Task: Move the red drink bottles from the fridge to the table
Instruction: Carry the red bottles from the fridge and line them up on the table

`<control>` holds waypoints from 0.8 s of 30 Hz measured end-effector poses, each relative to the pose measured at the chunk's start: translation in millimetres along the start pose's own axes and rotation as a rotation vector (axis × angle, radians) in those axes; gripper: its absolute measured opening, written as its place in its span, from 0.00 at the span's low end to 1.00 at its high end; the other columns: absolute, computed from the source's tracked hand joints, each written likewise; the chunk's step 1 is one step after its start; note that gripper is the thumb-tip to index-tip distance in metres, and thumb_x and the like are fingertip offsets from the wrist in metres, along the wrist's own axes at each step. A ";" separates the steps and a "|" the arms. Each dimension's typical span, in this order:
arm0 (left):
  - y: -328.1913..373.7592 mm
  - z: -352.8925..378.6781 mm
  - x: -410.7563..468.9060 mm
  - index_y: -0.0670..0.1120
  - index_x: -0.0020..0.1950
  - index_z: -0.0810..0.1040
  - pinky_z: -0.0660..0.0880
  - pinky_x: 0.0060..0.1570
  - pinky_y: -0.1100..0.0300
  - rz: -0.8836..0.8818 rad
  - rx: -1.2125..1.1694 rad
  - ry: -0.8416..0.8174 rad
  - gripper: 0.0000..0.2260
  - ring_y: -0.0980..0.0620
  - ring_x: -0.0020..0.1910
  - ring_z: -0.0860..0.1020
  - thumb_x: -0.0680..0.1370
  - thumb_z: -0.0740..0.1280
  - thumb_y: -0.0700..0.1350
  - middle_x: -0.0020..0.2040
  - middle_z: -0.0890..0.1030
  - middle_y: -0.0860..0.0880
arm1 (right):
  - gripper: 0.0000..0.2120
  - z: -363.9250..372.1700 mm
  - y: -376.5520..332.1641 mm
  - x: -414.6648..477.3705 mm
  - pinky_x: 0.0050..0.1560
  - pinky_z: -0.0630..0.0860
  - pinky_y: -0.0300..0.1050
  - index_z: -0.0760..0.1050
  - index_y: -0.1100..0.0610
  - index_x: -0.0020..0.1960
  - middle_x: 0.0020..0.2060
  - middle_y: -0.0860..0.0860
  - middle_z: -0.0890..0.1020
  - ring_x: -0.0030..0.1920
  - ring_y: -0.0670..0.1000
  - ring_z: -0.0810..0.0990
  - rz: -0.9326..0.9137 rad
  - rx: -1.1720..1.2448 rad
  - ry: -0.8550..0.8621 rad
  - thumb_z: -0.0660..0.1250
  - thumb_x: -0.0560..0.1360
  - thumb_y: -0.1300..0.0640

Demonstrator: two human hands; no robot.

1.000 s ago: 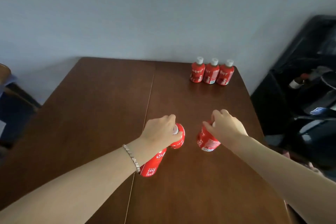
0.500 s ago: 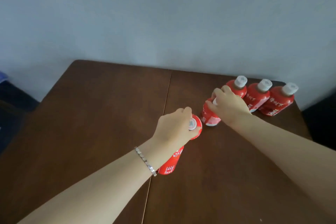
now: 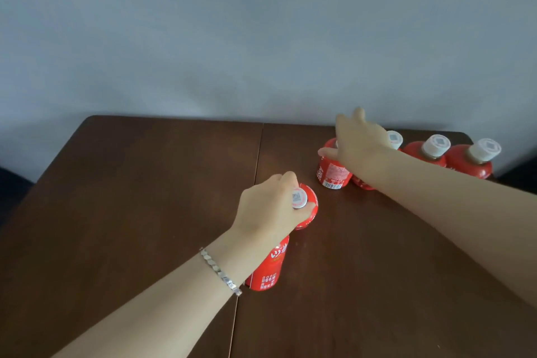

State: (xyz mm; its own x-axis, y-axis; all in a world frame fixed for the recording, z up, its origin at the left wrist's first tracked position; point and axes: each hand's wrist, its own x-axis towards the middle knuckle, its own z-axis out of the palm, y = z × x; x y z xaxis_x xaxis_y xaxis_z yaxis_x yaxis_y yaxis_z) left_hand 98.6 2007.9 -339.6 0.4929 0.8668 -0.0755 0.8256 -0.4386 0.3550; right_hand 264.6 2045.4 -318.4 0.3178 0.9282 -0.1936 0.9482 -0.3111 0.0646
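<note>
Head view. Left hand (image 3: 271, 206) is wrapped around the neck of a red bottle (image 3: 268, 267), fingers closed just under its white cap; the bottle stands or hangs low over the brown table (image 3: 130, 197), near centre — contact with the surface cannot be told.

Right hand (image 3: 359, 142) has fingers spread loose above a second bottle (image 3: 332, 173) standing at the left end of the far-right row (image 3: 453, 158), touching its neighbour.

Risk: the spread right hand or forearm brushing a cap could topple the tightly packed row. A top-only hold could let the left bottle swing.
</note>
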 end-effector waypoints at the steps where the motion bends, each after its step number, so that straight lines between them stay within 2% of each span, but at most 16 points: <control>1: -0.3 -0.2 0.1 0.49 0.58 0.70 0.71 0.47 0.64 -0.003 -0.002 0.010 0.18 0.52 0.52 0.78 0.75 0.64 0.59 0.55 0.78 0.53 | 0.25 -3.9 0.0 -7.7 0.48 0.70 0.49 0.66 0.60 0.66 0.63 0.57 0.66 0.59 0.60 0.74 -0.086 -0.046 0.044 0.67 0.75 0.49; 2: -0.7 -0.5 0.3 0.49 0.58 0.71 0.71 0.47 0.64 -0.005 -0.007 0.019 0.18 0.52 0.52 0.78 0.75 0.65 0.59 0.55 0.78 0.53 | 0.25 -5.8 0.1 -16.3 0.53 0.70 0.50 0.65 0.58 0.67 0.64 0.56 0.65 0.62 0.59 0.71 -0.214 -0.085 0.058 0.68 0.74 0.52; 4: 0.8 -2.8 1.5 0.49 0.60 0.71 0.72 0.50 0.62 -0.004 -0.028 0.032 0.20 0.52 0.53 0.78 0.74 0.65 0.59 0.57 0.78 0.53 | 0.33 1.9 -0.3 -35.2 0.65 0.66 0.52 0.62 0.53 0.71 0.66 0.53 0.66 0.66 0.56 0.65 -0.494 -0.040 -0.037 0.70 0.70 0.54; 6: 3.9 -6.1 3.6 0.50 0.63 0.71 0.73 0.53 0.59 -0.004 -0.065 0.036 0.21 0.51 0.55 0.78 0.74 0.66 0.58 0.59 0.78 0.53 | 0.41 13.4 -4.9 -50.5 0.67 0.66 0.50 0.59 0.51 0.72 0.66 0.49 0.68 0.66 0.52 0.67 -0.588 0.162 -0.215 0.76 0.65 0.51; 8: 7.0 -9.8 4.5 0.50 0.62 0.72 0.73 0.53 0.58 -0.003 -0.083 0.042 0.19 0.51 0.55 0.78 0.74 0.66 0.57 0.58 0.78 0.53 | 0.41 23.8 -7.4 -53.1 0.61 0.71 0.46 0.61 0.50 0.70 0.64 0.47 0.71 0.63 0.50 0.72 -0.546 0.342 -0.235 0.78 0.63 0.51; 11: 5.6 -11.0 3.2 0.49 0.59 0.72 0.73 0.50 0.60 0.001 -0.069 0.067 0.18 0.51 0.51 0.79 0.75 0.65 0.58 0.55 0.78 0.53 | 0.34 31.8 -11.2 -47.0 0.56 0.73 0.43 0.67 0.49 0.65 0.58 0.45 0.74 0.58 0.49 0.76 -0.507 0.389 -0.151 0.77 0.63 0.51; 13: 0.4 -9.8 3.4 0.49 0.59 0.71 0.72 0.47 0.62 -0.013 -0.064 0.099 0.18 0.52 0.49 0.79 0.75 0.64 0.58 0.54 0.77 0.52 | 0.33 34.7 -17.5 -41.2 0.62 0.69 0.44 0.67 0.50 0.64 0.58 0.45 0.75 0.59 0.49 0.75 -0.514 0.354 -0.089 0.75 0.63 0.50; 15: -6.1 -8.5 4.1 0.49 0.61 0.70 0.70 0.43 0.64 -0.051 -0.066 0.124 0.19 0.52 0.49 0.78 0.75 0.64 0.58 0.54 0.76 0.52 | 0.34 35.7 -25.4 -31.7 0.72 0.58 0.45 0.67 0.53 0.66 0.60 0.48 0.72 0.64 0.49 0.71 -0.526 0.255 -0.007 0.74 0.63 0.49; 16: -8.9 -7.3 4.1 0.50 0.62 0.68 0.70 0.43 0.64 -0.072 -0.068 0.135 0.20 0.52 0.50 0.78 0.75 0.64 0.58 0.55 0.75 0.52 | 0.34 35.0 -27.8 -25.6 0.71 0.57 0.44 0.67 0.54 0.66 0.61 0.49 0.71 0.65 0.50 0.69 -0.504 0.226 0.021 0.74 0.64 0.49; 20: -16.1 0.5 2.0 0.51 0.67 0.63 0.74 0.50 0.61 -0.087 0.010 0.170 0.21 0.52 0.54 0.78 0.77 0.62 0.57 0.60 0.72 0.52 | 0.35 33.4 -31.4 -0.9 0.57 0.72 0.47 0.67 0.53 0.66 0.60 0.52 0.69 0.58 0.56 0.75 -0.298 0.375 0.008 0.77 0.62 0.53; 22: -18.1 4.2 1.8 0.52 0.67 0.64 0.73 0.48 0.63 -0.072 0.042 0.176 0.20 0.53 0.54 0.78 0.78 0.61 0.56 0.60 0.72 0.53 | 0.40 36.9 -35.2 5.0 0.58 0.71 0.47 0.62 0.50 0.69 0.60 0.52 0.71 0.59 0.57 0.74 -0.260 0.418 -0.008 0.78 0.62 0.53; 24: -19.0 7.7 1.9 0.52 0.67 0.65 0.72 0.46 0.64 -0.053 0.043 0.189 0.19 0.53 0.53 0.78 0.78 0.61 0.56 0.60 0.72 0.53 | 0.42 38.0 -38.2 5.2 0.63 0.66 0.47 0.58 0.47 0.72 0.59 0.54 0.72 0.63 0.56 0.71 -0.277 0.308 0.026 0.77 0.64 0.52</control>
State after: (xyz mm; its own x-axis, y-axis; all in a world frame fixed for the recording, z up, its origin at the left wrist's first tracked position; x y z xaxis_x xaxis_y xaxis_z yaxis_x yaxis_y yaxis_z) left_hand 85.9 2016.1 -353.6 0.3912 0.9164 0.0849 0.8619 -0.3972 0.3152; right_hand 230.0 2054.4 -359.1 0.0537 0.9891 -0.1374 0.9548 -0.0912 -0.2830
